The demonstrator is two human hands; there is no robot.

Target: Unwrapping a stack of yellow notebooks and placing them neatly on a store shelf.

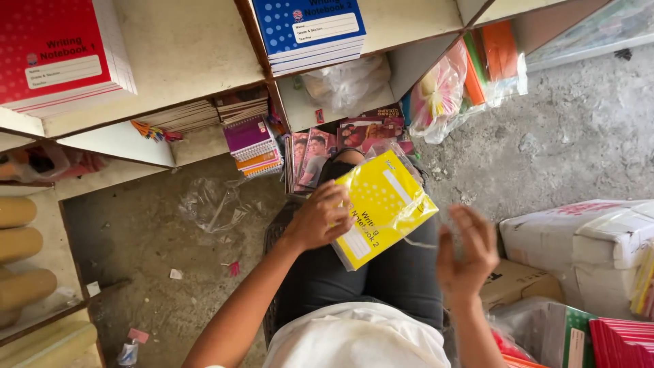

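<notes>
Head camera, looking straight down at a seated person's lap. Left hand [319,219] rests on a yellow pack [381,208] of thin notebooks wrapped in clear plastic, fingers curled over its left edge and closed on it, holding it against the dark trousers [381,272]. The pack lies tilted across the thighs, one corner pointing up toward the shelves [197,61].

Right hand [467,253] is raised just beside the pack's right corner, palm turned inward, fingers spread and loosely open, holding nothing that can be seen for certain. A thin strand of loose wrap [417,242] runs from the pack toward it; whether the fingertips pinch it cannot be told.

The pack looks light and slightly flexible, a small stack of paper that would bend if gripped at one corner. Its film looks slick and already torn loose, so a firm hold would sit across the long edges, not on the wrap.

Around it: a red notebook stack [58,51] and a blue stack [310,31] on the shelves, spiral pads [251,144] below, white cartons [579,235] at right, and a concrete floor [579,129] with a scrap of clear plastic [211,204].
</notes>
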